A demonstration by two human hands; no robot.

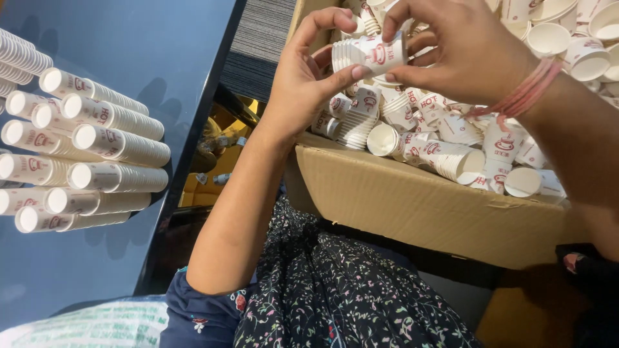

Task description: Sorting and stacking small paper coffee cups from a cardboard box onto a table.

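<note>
Both hands, left (303, 84) and right (461, 51), pinch a short cup stack (369, 55) at twelve o'clock above the box (412, 200). The paper cups look light, thin and crushable; hold the ends gently.

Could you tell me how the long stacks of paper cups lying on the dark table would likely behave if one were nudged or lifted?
The stacked cups lie on their sides on a smooth, glossy table, so a nudged one would probably roll. Being thin paper, they are likely light and easily crushed. A long stack lifted at one end may bend or pull apart, since the cups are only nested.
</note>
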